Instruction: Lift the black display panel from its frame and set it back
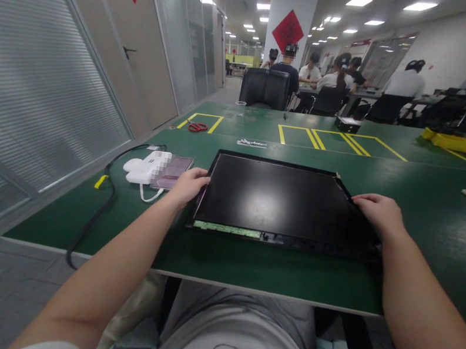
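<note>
A flat black display panel (274, 196) lies screen up on the green table in front of me. Along its near edge a strip of green circuit board (228, 229) shows at the left. My left hand (188, 186) is closed on the panel's left edge, thumb on top and the other fingers partly hidden. At the upper right edge, my right hand (380, 214) grips the frame with its fingertips, near a small light-coloured bit at the corner. The underside of the panel is hidden.
Left of the panel are a phone (175, 172), a white device (147, 166) and a black cable (110, 201). Farther back lie red-handled scissors (197, 127), small pale pieces (251, 143), a black box (347, 124) and a yellow tray (448, 141). People sit at tables beyond.
</note>
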{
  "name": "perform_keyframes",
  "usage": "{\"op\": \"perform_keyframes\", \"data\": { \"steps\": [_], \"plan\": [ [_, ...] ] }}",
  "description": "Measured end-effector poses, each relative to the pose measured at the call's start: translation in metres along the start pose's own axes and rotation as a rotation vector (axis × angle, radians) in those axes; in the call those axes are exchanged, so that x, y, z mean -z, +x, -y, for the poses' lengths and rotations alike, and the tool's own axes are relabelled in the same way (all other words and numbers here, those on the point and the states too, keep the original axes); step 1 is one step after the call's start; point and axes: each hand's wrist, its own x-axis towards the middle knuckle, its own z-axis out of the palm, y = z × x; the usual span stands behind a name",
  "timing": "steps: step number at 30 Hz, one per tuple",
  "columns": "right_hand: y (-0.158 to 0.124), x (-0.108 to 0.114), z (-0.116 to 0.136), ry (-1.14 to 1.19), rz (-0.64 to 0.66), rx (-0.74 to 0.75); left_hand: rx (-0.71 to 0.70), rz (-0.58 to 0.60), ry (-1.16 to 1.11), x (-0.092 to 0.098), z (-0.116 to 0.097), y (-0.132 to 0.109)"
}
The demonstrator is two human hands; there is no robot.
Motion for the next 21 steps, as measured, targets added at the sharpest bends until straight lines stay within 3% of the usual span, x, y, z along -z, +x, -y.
{"op": "perform_keyframes", "data": {
  "steps": [3, 7, 13, 21],
  "plan": [
    [-0.001, 0.001, 0.001, -0.003, 0.012, 0.0, 0.135, 0.027, -0.219, -0.005, -0.01, -0.007],
    [-0.001, 0.0, 0.0, 0.018, 0.011, -0.003, 0.272, 0.025, -0.326, -0.01, -0.02, -0.014],
    [0.001, -0.004, -0.004, 0.056, -0.037, 0.035, 0.316, -0.089, -0.363, -0.016, -0.021, -0.015],
    [0.002, -0.001, -0.002, 0.027, -0.004, 0.027, 0.337, -0.102, -0.465, -0.015, -0.013, -0.007]
  ]
}}
